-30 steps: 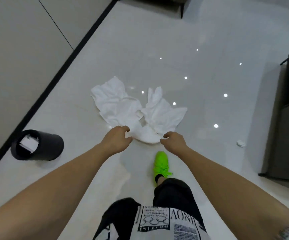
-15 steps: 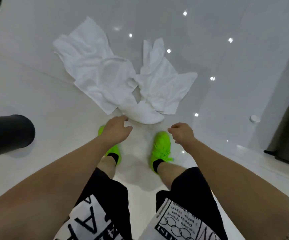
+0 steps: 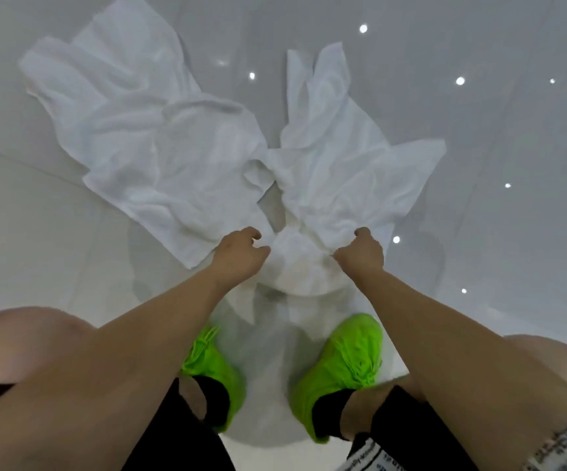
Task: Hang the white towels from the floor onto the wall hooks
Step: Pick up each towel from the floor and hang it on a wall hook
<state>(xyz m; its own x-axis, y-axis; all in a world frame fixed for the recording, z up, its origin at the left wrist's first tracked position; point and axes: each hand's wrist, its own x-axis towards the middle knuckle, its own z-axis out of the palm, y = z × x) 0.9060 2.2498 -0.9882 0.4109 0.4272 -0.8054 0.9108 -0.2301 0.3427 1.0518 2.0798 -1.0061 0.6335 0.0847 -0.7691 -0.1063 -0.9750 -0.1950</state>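
Two crumpled white towels lie on the glossy pale floor, the left towel (image 3: 146, 137) spread wide and the right towel (image 3: 350, 164) narrower. Their near ends meet in a bunched fold (image 3: 297, 263) just ahead of my feet. My left hand (image 3: 238, 254) curls its fingers and thumb on the left side of that fold. My right hand (image 3: 363, 253) grips the cloth on the fold's right side, knuckles up. No wall hooks are in view.
I am crouched low, with my bright green shoes (image 3: 339, 365) close behind the towels and my knees at both frame edges. The shiny floor (image 3: 479, 232) reflects several ceiling spotlights. Open floor lies to the right and far side.
I have crouched lower, bringing the towels much closer. Both hands moved forward from above my shoes onto the bunched near end of the towels. The black bin has left the view.
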